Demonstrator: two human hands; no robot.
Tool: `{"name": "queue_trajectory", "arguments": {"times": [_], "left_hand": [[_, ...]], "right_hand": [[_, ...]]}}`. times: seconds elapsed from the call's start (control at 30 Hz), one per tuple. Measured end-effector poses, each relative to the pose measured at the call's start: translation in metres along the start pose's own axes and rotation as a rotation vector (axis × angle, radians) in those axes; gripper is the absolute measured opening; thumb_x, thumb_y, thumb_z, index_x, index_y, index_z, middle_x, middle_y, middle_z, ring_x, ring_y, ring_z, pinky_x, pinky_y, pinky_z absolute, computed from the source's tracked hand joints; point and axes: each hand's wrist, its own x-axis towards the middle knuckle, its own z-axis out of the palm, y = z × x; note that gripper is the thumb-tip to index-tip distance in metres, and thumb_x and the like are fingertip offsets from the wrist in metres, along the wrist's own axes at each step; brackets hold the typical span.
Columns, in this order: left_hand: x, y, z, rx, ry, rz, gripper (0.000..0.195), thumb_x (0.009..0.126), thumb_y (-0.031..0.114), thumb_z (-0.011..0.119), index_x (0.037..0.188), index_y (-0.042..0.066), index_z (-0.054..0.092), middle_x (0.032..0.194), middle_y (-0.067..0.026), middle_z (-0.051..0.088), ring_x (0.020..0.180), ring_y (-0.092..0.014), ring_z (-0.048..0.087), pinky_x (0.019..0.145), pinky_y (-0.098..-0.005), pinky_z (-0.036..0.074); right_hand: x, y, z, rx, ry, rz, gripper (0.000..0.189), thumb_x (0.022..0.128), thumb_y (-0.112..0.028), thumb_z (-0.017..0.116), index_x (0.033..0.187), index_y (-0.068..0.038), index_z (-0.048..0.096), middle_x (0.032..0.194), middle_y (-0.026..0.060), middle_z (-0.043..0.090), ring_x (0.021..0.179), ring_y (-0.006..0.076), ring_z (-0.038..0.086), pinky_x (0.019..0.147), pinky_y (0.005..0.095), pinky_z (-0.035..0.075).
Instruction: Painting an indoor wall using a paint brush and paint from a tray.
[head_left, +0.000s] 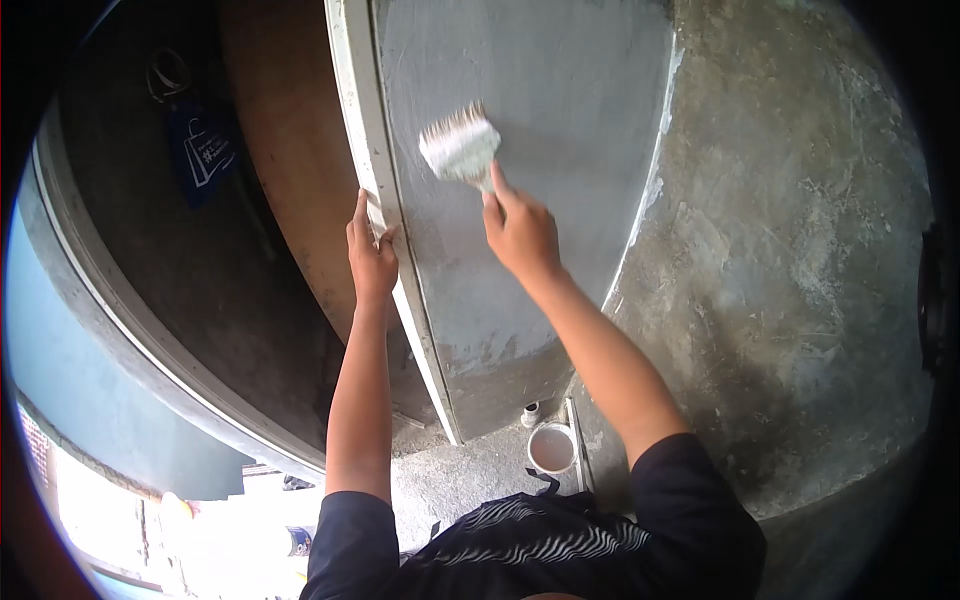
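Observation:
In my right hand (526, 231) is the handle of a wide flat paintbrush (463, 145), its bristles pointing up and coated whitish. The brush is in front of a grey-coated wall panel (570, 165); whether the bristles touch it I cannot tell. My left hand (373, 262) grips the edge of the white door frame (379, 142), with the fingers along its left side and the thumb towards the front. The grey coat shows brush streaks and ends unevenly near the floor, above a darker bare strip.
A round tub (553, 448) of greyish liquid stands on the rough floor (442, 476), beside a white pipe fitting (530, 414) and a leaning strip (577, 442). Bare mottled wall (787, 247) rises on the right. A blue bag (199, 154) hangs beyond the doorway.

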Motion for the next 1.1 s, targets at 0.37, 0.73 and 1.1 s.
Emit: {"name": "queue_trajectory", "arguments": {"times": [0.37, 0.73, 1.1], "left_hand": [[-0.001, -0.006, -0.003, 0.025, 0.011, 0.010, 0.076, 0.090, -0.004, 0.064, 0.156, 0.019, 0.035, 0.123, -0.0137, 0.056, 0.100, -0.029, 0.057, 0.087, -0.0372, 0.049], [0.001, -0.005, -0.003, 0.010, 0.000, 0.023, 0.076, 0.090, -0.004, 0.064, 0.156, 0.018, 0.034, 0.126, -0.0151, 0.055, 0.106, -0.032, 0.057, 0.091, -0.0387, 0.049], [0.001, -0.002, -0.005, -0.012, -0.024, 0.003, 0.075, 0.089, -0.003, 0.064, 0.156, 0.018, 0.035, 0.132, -0.0179, 0.054, 0.118, -0.037, 0.056, 0.097, -0.0412, 0.048]], "right_hand": [[-0.122, 0.035, -0.008, 0.196, -0.154, 0.141, 0.044, 0.090, -0.017, 0.069, 0.131, -0.004, 0.062, 0.105, 0.0214, 0.072, 0.093, 0.0387, 0.070, 0.077, 0.0442, 0.056], [0.046, -0.029, -0.057, 0.101, 0.238, -0.176, 0.035, 0.090, -0.007, 0.063, 0.125, -0.014, 0.063, 0.100, 0.0103, 0.062, 0.079, 0.0347, 0.067, 0.067, 0.0430, 0.056], [0.014, -0.044, 0.009, -0.149, -0.046, -0.100, 0.049, 0.089, -0.011, 0.061, 0.137, -0.018, 0.057, 0.092, 0.0158, 0.060, 0.067, 0.0386, 0.067, 0.059, 0.0482, 0.058]]}}
